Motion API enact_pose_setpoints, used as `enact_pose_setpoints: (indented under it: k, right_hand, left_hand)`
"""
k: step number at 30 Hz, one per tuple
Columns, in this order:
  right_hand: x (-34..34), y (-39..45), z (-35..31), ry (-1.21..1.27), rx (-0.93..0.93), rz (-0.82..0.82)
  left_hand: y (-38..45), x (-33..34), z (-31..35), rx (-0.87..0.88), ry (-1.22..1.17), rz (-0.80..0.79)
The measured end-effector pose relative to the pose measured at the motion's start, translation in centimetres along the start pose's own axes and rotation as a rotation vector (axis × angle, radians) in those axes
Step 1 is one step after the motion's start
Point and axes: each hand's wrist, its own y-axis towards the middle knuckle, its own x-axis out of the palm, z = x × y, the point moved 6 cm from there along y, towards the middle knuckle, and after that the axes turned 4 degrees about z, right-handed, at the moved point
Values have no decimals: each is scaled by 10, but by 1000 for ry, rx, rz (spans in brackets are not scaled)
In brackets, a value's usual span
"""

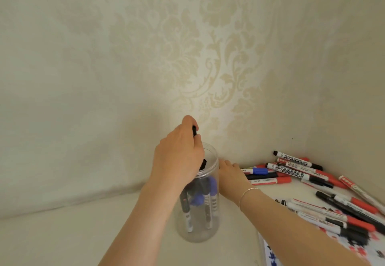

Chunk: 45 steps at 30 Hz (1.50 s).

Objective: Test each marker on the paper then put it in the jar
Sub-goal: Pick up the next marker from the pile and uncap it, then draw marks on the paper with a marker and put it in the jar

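A clear plastic jar (208, 232) stands upright on the cream table near the wall, holding several markers with black and blue caps. Over its mouth my left hand (179, 157) grips a black marker (194, 130); the marker's top pokes above my fingers and its lower end (202, 164) dips inside the rim. My right hand (231, 180), wearing a thin bracelet, rests against the jar's right side; whether it grips the jar is unclear. At the lower right lies the paper (368, 251), covered with red, black and blue scribbles and partly hidden by my right forearm.
A pile of loose markers (302, 172) with red, black and blue caps lies to the right by the wall corner, and more markers (343, 213) are spread over the paper. Patterned wallpaper walls close in behind the jar and on the right.
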Motion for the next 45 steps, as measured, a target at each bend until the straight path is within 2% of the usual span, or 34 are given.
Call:
enact_pose_setpoints:
  k: [4, 7, 14, 17, 20, 22, 24, 26, 28, 30, 32, 37, 40, 43, 45]
  right_hand:
    - [-1, 4, 2, 88, 2, 6]
    - [-22, 0, 16, 279, 129, -6]
    - [-64, -29, 58, 1054, 528, 86]
    - [-73, -48, 73, 1283, 642, 138]
    - [-76, -67, 84, 1521, 708, 173]
    - [-78, -76, 88, 1692, 723, 193]
    - [-78, -83, 92, 1846, 719, 190]
    - [-78, -89, 95, 1951, 700, 170]
    - [-80, -95, 99, 1985, 688, 173]
    - [-81, -103, 103, 1950, 687, 193]
    - [-84, -110, 106, 1890, 655, 205]
    - [-87, -122, 111, 1796, 618, 210]
    - [-89, -128, 114, 1815, 612, 202]
    - [-91, -136, 120, 1813, 605, 195]
    - [-91, -143, 123, 1801, 595, 175]
  left_hand:
    - [5, 12, -7, -79, 55, -238]
    - [8, 19, -10, -109, 75, -385]
    - [13, 24, -4, -82, 101, -577]
    - [9, 17, 0, -104, 161, -530]
    - [5, -9, 33, 24, 279, -189]
    - [-7, -17, 64, 132, 114, -31]
    - [-22, 1, 85, 187, -64, -123]
    - [-35, 41, 91, 195, -19, -353]
    - [-47, 84, 88, 168, 1, -573]
    - [-52, 109, 87, 137, -222, -690]
    - [-54, 122, 86, 112, -451, -731]
    - [-61, 140, 84, 179, -519, -703]
    - [-65, 140, 91, 173, -720, -718]
    - [-70, 140, 99, 108, -962, -811]
    - [-75, 145, 102, 67, -1023, -906]
